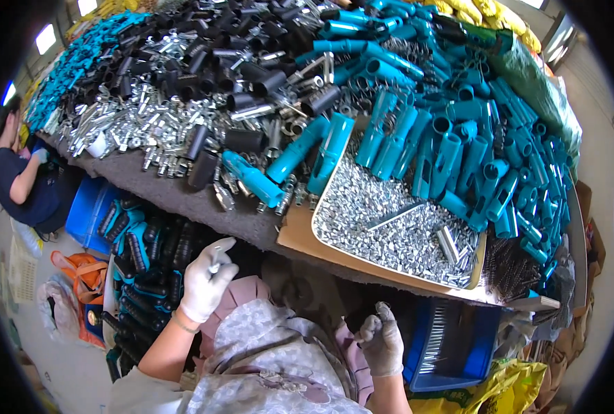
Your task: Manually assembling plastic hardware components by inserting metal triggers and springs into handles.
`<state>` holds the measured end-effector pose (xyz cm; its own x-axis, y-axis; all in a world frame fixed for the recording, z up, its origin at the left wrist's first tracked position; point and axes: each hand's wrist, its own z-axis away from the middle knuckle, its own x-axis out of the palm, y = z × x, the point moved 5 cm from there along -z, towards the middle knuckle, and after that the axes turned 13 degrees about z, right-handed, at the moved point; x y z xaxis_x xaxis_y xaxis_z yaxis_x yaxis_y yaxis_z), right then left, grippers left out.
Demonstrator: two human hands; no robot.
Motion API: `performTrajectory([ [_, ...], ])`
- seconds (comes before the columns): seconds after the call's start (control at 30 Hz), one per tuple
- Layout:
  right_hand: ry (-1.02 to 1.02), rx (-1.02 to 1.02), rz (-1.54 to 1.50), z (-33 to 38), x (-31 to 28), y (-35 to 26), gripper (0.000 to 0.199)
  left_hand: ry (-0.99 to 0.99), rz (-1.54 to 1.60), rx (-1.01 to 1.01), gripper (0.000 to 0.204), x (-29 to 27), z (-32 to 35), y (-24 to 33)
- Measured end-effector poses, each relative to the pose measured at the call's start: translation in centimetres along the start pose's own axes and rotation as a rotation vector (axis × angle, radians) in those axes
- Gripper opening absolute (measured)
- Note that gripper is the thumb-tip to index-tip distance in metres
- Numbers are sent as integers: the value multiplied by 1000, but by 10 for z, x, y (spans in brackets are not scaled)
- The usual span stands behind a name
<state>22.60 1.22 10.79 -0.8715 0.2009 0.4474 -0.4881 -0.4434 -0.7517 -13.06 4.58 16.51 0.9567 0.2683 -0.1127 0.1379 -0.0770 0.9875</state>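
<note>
Left hand (207,279) — white-gloved, raised below the table edge, fingers curled with thumb and forefinger pinching a small silvery metal piece (215,265); the piece is too small to tell its shape or how its long axis runs. Right hand (381,341) — gloved, lower and to the right, above the lap, fingers loosely bunched into a half-fist; whether it holds anything cannot be told. The two hands are well apart, the left higher and nearer the table edge. Table (183,200) — grey-covered, its edge running just ahead of and above both hands. Tray (321,231) — shallow, pale-rimmed, resting on the near edge of the table, filled with small silvery metal parts (390,214); it lies ahead of and above the right hand, which is the nearer of the two to it. Teal plastic handles (459,152) — heaped beyond and to the right of the tray, long axes mixed. Black plastic sleeves (238,76) and loose metal fittings (148,117) — heaped farther back and left. Blue bin (452,338) — beneath the table, just right of the right hand. Assembled teal-and-black tools (141,248) — piled below the table, left of the left hand. Another person (21,176) — seated at far left.
</note>
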Motion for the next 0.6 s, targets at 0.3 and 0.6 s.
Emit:
performTrajectory([
  [0.3,-237,34,215,-18,10,18,61,88,49,-81,36,-5,22,-27],
  [0.6,-124,122,581,3,-9,28,20,54,-23,-28,37,-4,44,-13],
])
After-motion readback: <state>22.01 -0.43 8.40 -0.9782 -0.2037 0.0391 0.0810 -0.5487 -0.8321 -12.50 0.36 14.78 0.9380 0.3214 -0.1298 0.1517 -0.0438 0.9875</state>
